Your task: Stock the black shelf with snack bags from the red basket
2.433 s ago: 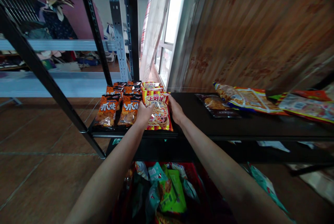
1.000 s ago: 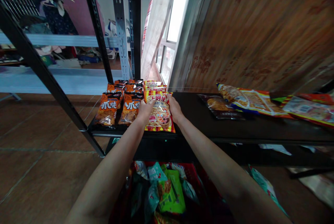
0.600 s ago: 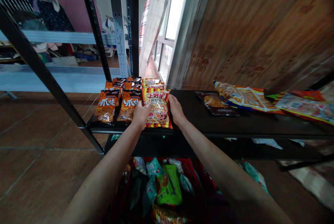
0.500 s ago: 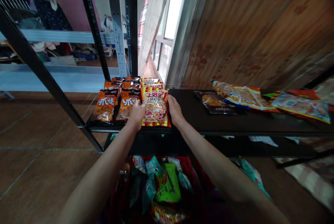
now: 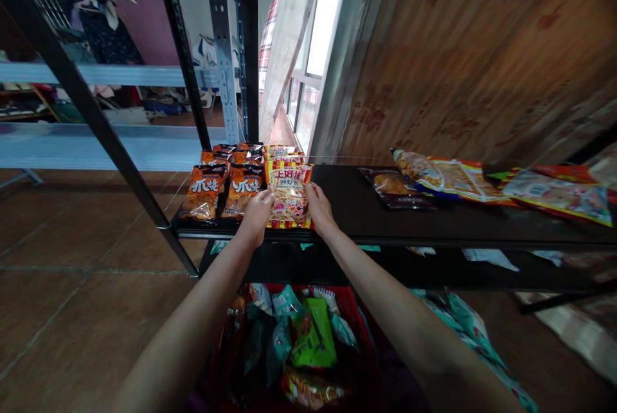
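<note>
A red and yellow bag of prawn crackers stands upright at the front of the black shelf. My left hand grips its left side, thumb on the front. On its right edge my right hand is closed, with the fingertips at the bag's side. More prawn cracker bags are lined up behind it. Just left of my left hand stand orange and black snack bags in two rows, one behind another.
Farther right on the shelf lie a dark snack bag and several colourful bags. Below, a red basket holds several snack bags, including a green one. A black post slants along the left.
The camera view has shifted slightly, so the shelf's left end sits a little farther right. My right hand has closed in against the edge of the prawn cracker bag.
</note>
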The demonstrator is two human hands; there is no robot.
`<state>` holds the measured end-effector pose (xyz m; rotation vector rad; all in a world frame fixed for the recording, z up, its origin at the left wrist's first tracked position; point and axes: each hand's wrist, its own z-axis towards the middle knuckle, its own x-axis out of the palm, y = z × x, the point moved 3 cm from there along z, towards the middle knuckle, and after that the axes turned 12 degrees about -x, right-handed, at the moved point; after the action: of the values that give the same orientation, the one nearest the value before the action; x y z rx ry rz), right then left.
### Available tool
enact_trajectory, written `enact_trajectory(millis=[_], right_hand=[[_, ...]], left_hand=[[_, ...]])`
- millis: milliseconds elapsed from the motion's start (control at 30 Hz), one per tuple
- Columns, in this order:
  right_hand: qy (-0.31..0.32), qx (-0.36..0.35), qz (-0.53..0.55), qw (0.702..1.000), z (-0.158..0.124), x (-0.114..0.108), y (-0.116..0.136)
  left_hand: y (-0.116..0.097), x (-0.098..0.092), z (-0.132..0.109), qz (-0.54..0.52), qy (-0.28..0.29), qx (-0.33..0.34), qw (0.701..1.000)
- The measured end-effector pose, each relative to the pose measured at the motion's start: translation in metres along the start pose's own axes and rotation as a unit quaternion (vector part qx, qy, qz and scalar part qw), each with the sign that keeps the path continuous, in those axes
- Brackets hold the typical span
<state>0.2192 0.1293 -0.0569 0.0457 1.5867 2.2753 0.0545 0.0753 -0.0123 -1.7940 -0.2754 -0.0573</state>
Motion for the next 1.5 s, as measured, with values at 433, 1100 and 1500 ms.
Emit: enact_trajectory(millis=[433,1100,1500], right_hand=[[0.033,-0.046,-0.003,0.998,0.002,0.003,-0.007],[0.128,-0.333,-0.319,0.878,0.006,0.007,0.056],[0.194,-0.342,-0.368,0.843,0.018,0.032,0.061]], left_hand=[[0.007,0.004,0.002,0.11,-0.058,0.045,0.991],[0.025,0.024,-0.016,0.429,-0.105,0.291,0.849],[0.04,0.025,-0.025,0.48,-0.108,0.303,0.816]])
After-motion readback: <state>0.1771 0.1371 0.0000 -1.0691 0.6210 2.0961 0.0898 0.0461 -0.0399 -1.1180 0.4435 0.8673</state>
